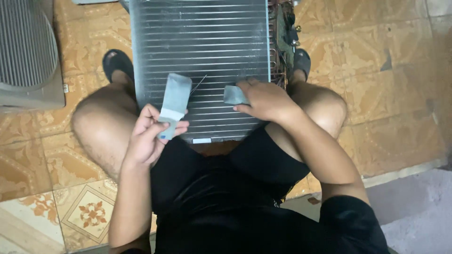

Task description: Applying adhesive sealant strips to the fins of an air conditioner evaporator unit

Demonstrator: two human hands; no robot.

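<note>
Foil strip (174, 100) gripped in left hand (149, 136), right hand (266, 100) pinching foil piece (234, 95) on coil (200, 42)

Patterned orange floor tiles (376, 70); grey ribbed unit (26, 51) far left on them; black sandals (117, 63) beside it; grey mat (414, 207) at lower right of tiles

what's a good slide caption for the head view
Seated person's left hand holds a grey strip while the right hand presses a grey pad on a finned coil.
</note>
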